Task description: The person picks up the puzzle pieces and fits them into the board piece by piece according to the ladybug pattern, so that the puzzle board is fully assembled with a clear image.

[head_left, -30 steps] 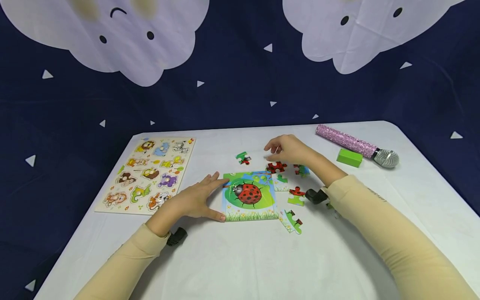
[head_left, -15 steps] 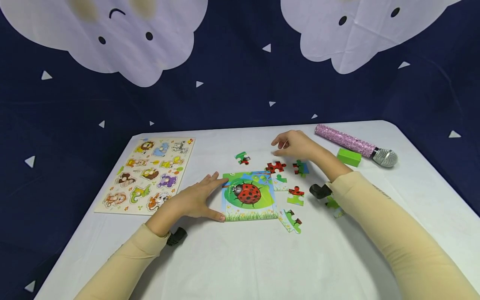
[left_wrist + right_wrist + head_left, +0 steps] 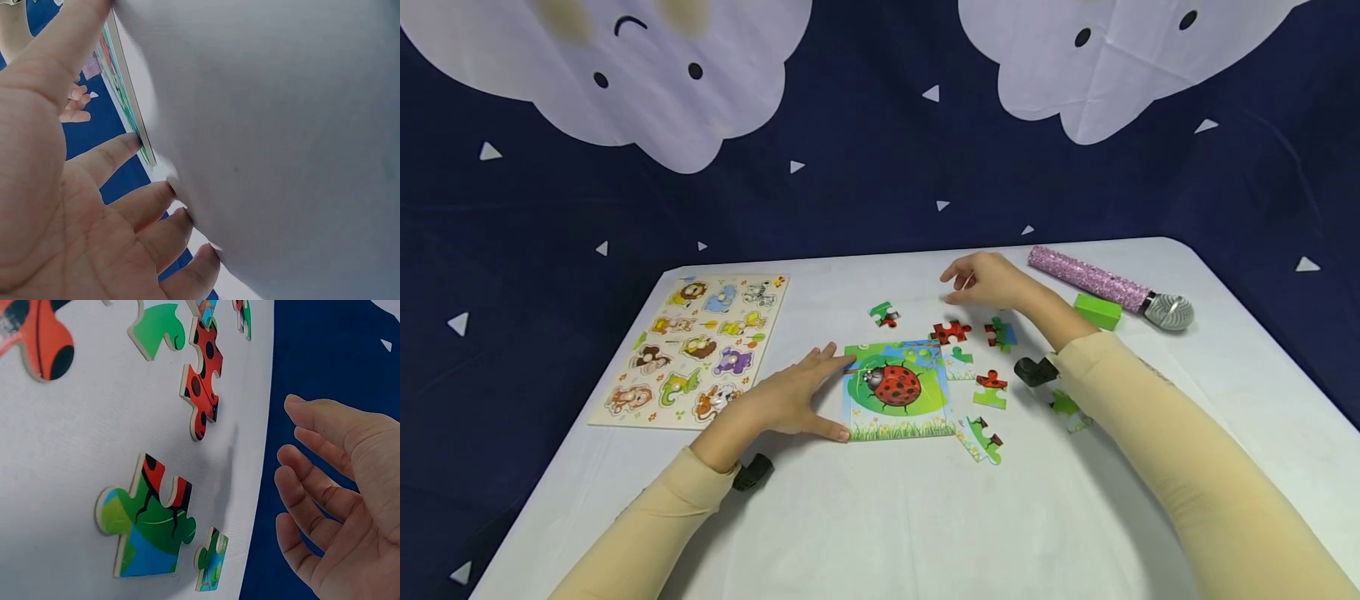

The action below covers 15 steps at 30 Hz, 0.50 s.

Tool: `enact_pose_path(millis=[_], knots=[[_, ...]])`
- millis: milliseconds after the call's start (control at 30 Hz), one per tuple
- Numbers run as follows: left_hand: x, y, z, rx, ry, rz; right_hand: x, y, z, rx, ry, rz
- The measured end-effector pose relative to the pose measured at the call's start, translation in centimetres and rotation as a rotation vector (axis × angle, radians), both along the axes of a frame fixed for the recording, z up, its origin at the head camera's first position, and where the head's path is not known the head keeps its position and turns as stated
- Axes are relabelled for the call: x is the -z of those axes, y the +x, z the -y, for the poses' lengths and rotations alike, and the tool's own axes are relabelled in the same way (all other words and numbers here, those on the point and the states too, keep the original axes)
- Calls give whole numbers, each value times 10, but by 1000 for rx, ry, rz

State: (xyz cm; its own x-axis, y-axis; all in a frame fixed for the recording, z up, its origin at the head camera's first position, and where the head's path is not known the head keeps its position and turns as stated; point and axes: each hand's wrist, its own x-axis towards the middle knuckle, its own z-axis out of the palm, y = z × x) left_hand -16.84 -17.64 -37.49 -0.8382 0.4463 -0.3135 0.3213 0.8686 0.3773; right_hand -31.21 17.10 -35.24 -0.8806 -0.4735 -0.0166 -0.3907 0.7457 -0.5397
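My left hand (image 3: 790, 398) is spread flat-fingered at the left side of a square ladybug picture board (image 3: 898, 387), thumb at its near corner and index finger at its left edge. In the left wrist view, fingertips (image 3: 131, 142) meet the board's side and the white cloth. My right hand (image 3: 988, 281) hovers beyond the loose jigsaw pieces, fingers loosely bent, with nothing in them. Closest below it are a red spotted jigsaw piece (image 3: 951, 332) and a green-and-blue jigsaw piece (image 3: 1000, 333), whose red corners show in the right wrist view.
More loose pieces lie around the board: a green one (image 3: 884, 315) behind, a red-and-green one (image 3: 991, 390) and a flowery one (image 3: 981, 440) to the right. An animal peg puzzle (image 3: 688, 354) lies left. A green block (image 3: 1097, 312) and pink glitter microphone (image 3: 1090, 279) lie back right.
My right hand has drawn away from the red spotted piece, toward the back and slightly right, uncovering pieces beneath the arm. The left hand and the board keep their place.
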Motion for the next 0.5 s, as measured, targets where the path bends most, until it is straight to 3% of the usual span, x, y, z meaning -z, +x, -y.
enact_pose_path(millis=[500], knots=[[-1, -1, -2, 3, 0, 2, -7, -1, 7, -9, 12, 23]])
